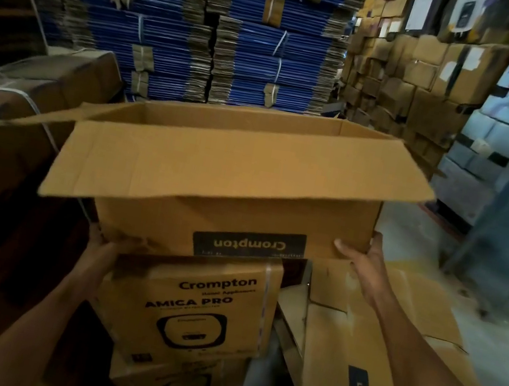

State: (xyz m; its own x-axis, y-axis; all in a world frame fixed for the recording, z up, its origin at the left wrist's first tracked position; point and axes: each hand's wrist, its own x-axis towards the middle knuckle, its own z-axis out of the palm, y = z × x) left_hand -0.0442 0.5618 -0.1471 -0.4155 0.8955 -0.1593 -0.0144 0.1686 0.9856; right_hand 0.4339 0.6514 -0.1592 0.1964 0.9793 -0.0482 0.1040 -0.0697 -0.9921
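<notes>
Brown corrugated board, crumpled at its lower left corner where the left hand (101,246) grips it up-left of the Amica Pro box (194,304), forms the big open carton (237,186). The carton sits just above and behind that box with its flaps spread wide, the near flap jutting forward over a dark Crompton label printed upside down. Up-right of the Amica Pro box the right hand (361,258) clasps the carton's lower right corner, thumb on the front wall, and flattened cardboard (388,350) lies just right of the box.
</notes>
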